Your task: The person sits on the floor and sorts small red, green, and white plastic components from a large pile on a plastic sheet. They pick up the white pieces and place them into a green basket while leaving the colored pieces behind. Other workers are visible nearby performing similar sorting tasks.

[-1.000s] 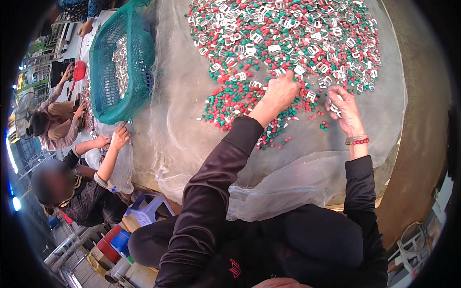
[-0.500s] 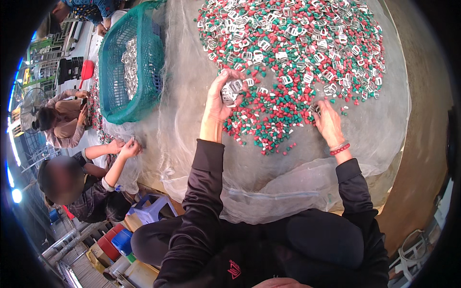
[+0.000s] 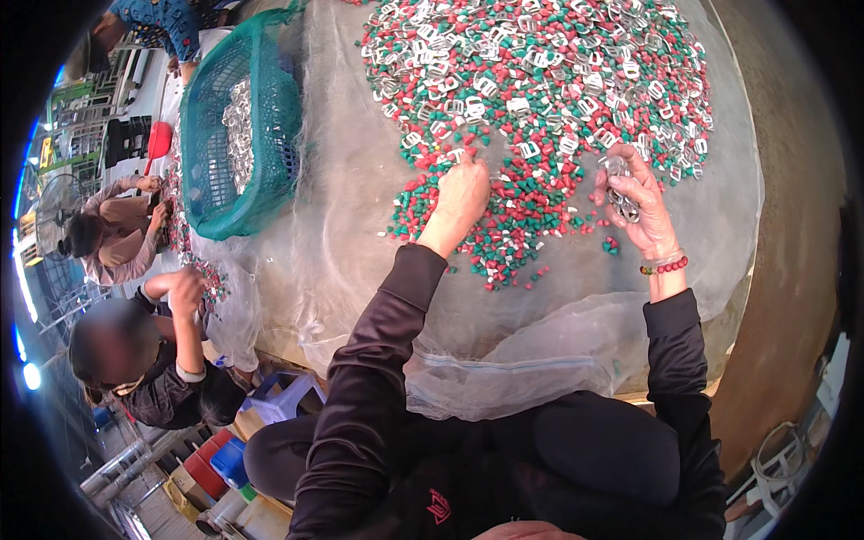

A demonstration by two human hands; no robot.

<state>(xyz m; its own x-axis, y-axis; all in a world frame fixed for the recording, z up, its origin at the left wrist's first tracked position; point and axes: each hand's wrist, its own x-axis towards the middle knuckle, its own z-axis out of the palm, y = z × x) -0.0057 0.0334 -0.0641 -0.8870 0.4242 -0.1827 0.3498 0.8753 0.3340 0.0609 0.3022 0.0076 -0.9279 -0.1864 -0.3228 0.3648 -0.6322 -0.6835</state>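
1. Left hand (image 3: 461,193) is down on the near edge of the heap of red and green pellets (image 3: 504,225), knuckles up, fingers curled in tight; what they pinch, if anything, is hidden under the hand.
2. Right hand (image 3: 637,205) is lifted just above the pile's right side, palm turned up, fingers cupped around a small bunch of silver metal clips (image 3: 619,189).
3. Red bead bracelet (image 3: 664,266) on the right wrist; both arms in black sleeves.
4. More loose metal clips (image 3: 531,72) are scattered through the pellets across the far part of the pile, thickest toward the top.
5. Everything lies on a clear plastic sheet (image 3: 360,234) spread over the table; sheet bunches up at the near edge by the person's lap.
6. Green mesh basket (image 3: 211,171) sits to the left, well apart from both hands, with silver clips piled inside it.
7. Further left, two other people (image 3: 135,360) lean over the same table, their hands on another patch of pellets.
8. Blue plastic stool (image 3: 288,396) below the table edge, near the closer one.
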